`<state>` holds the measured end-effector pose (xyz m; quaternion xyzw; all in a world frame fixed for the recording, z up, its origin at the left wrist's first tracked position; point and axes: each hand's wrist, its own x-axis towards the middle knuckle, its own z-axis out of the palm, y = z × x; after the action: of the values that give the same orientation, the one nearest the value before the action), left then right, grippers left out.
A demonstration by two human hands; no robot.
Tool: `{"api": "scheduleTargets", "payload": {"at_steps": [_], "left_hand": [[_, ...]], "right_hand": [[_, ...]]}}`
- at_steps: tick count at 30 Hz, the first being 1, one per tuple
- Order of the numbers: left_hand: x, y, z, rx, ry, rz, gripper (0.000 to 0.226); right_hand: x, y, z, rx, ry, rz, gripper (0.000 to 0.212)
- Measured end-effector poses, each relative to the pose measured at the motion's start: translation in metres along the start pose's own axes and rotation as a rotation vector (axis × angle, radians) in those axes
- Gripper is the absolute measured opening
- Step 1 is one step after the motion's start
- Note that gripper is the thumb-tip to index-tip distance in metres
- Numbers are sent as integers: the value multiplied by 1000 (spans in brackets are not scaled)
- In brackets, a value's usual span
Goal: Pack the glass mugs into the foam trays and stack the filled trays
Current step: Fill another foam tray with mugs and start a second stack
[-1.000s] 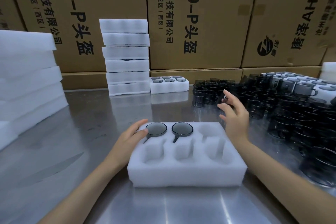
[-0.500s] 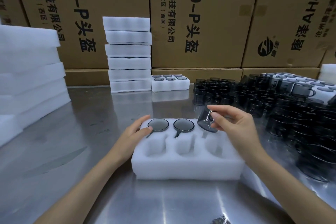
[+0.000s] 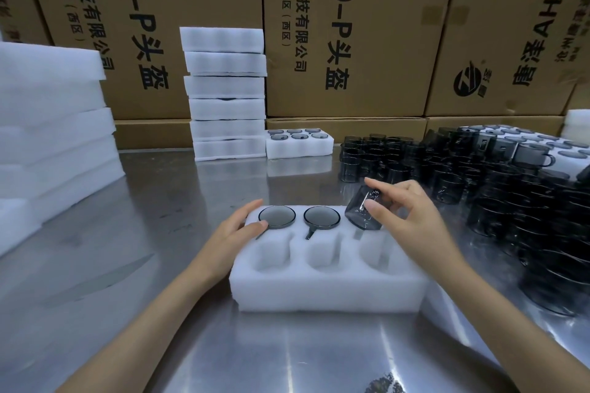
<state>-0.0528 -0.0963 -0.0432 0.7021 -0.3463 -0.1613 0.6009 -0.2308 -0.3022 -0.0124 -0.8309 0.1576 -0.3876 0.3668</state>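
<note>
**Fingers pinching a mug over the far-right tray pocket**

Right-hand fingers point(image 3: 376, 206) curl round a dark glass mug point(image 3: 362, 209), thumb on the near side and index over the top; right hand point(image 3: 412, 217) holds it tilted, base just at the far-right pocket of the foam tray point(image 3: 325, 293). Left of those fingers, two seated mugs point(image 3: 277, 216) fill the other far pockets, handles in their slots. Near row directly below the fingers: three pockets with nothing in them. Left hand point(image 3: 236, 230) lies flat on the tray's far-left corner, fingers straight, thumb touching the leftmost mug's rim, gripping nothing. Beyond and right of the right hand: loose mugs point(image 3: 479, 179) crowded on the steel table point(image 3: 159, 313). Beyond the left fingers: filled tray point(image 3: 300, 145) beside a tray stack point(image 3: 225, 92), cardboard boxes point(image 3: 351, 25) behind. Far left: more foam point(image 3: 54, 118).
</note>
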Motion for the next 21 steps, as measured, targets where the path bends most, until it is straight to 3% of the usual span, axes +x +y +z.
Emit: {"api": "scheduleTargets", "payload": {"at_steps": [6,10,15,21], "left_hand": [[0,-1,0,12,6,-10,36],[-2,2,1,40,3,-24,37],[-2,1,0,51,-3,-30,48],[-4,3,0,66,-21,-23,37]], "right_hand": [[2,3,-8,-16,-156,18,43],[1,5,-6,-65,-72,-12,56],[-1,1,-6,-147,-54,-142,38],[-1,5,-6,-259,-119,-203,39]]}}
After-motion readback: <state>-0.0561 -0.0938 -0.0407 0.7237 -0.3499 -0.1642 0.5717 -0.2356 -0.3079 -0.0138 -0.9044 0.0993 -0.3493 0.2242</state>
